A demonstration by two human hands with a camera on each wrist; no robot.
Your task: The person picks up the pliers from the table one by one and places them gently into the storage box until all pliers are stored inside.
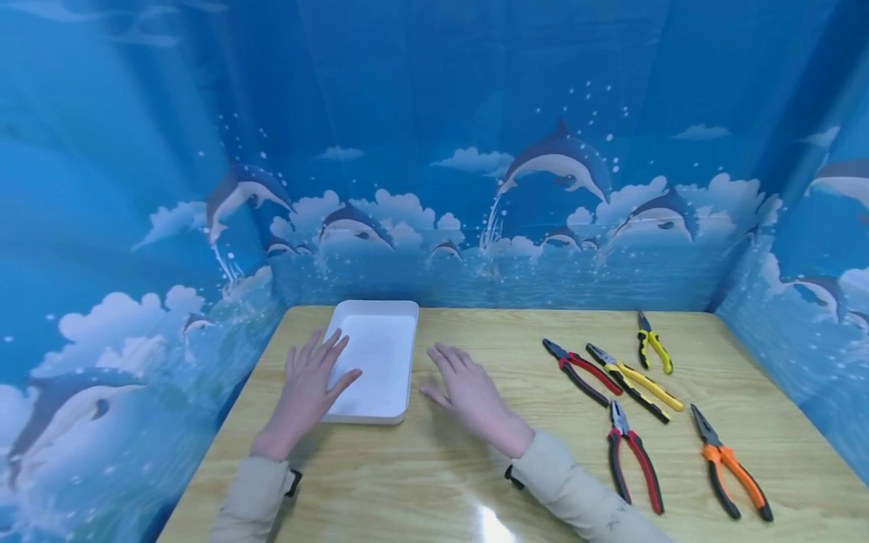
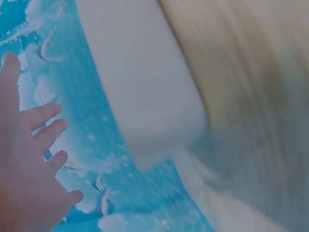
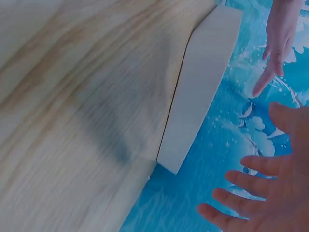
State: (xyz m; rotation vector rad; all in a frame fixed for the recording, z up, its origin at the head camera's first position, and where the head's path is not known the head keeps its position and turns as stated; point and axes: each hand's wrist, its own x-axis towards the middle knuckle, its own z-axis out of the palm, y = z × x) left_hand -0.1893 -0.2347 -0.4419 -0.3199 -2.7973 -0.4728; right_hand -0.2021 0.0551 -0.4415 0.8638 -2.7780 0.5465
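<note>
On the table (image 1: 407, 483) | white tray (image 1: 366, 419), floor (image 1: 382, 362) showing, between left grip (image 1: 309, 388) and right grip (image 1: 471, 391) | both wide

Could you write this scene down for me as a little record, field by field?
Tray: white, on the wooden table
Left hand: spread, holding nothing, by the tray's left edge
Right hand: outstretched, holding nothing, right of the tray
Pliers: five, at right; two red-black, two yellow-black, one orange-black
Backdrop: blue, with dolphins

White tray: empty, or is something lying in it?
Empty, as far as visible: the white tray looks bare inside in the head view; the left hand hides part of its left side.
</note>
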